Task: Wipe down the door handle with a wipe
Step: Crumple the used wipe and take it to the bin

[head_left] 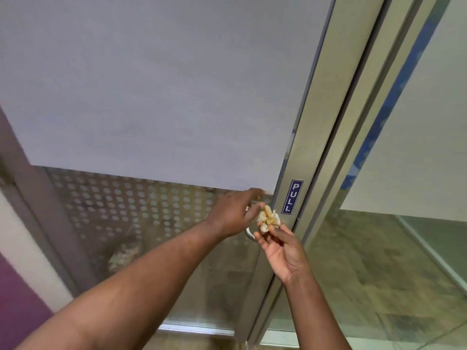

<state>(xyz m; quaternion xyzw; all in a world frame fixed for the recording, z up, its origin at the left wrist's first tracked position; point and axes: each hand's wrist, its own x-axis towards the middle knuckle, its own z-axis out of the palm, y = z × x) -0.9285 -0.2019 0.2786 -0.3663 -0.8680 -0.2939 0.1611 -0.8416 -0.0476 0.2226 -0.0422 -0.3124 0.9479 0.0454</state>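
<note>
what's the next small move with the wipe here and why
Probably bring the crumpled wipe, pinched in the right hand, down onto the metal door handle and start rubbing. The wipe sits just beside the handle, not clearly on it, and the left hand covers the handle's upper part, so only the lower curve shows free.

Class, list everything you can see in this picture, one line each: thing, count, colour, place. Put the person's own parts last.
Door frame: one, brushed metal, running diagonally through the centre.
PULL sticker: one, blue with white letters, on the frame above the hands.
Door handle: one, silver, mostly hidden behind the hands.
Frosted panel: one, pale grey, upper door glass.
Dotted film: one, grey dots, lower door glass.
Wipe: one, crumpled, white with yellowish patches, pinched between both hands.
Left hand: one, reaching to the handle.
Right hand: one, below the wipe, fingers holding it.
</note>
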